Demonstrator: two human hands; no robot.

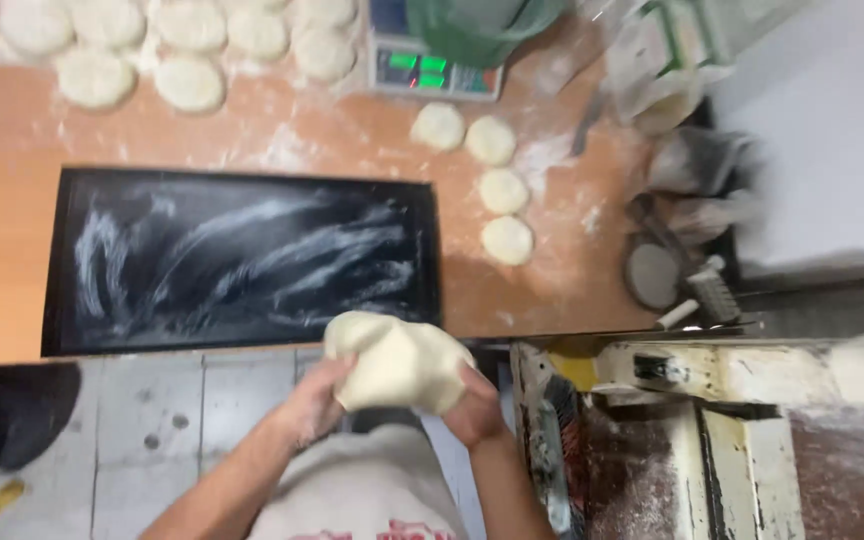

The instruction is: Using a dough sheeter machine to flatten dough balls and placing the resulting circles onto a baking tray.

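Observation:
A lump of pale dough (397, 360) is held between both my hands in front of my body, just off the near edge of the wooden table (12, 250). My left hand (314, 400) cups its left underside. My right hand (472, 408) grips its right lower side. A black baking tray (242, 260), smeared with flour streaks, lies on the table just beyond the dough.
Flattened dough rounds (507, 240) sit in a curved line right of the tray, and several more (187, 82) lie at the far left. A digital scale (434, 70) stands at the back. A floury machine (712, 430) is at the right. Grey floor tiles (152, 420) lie below.

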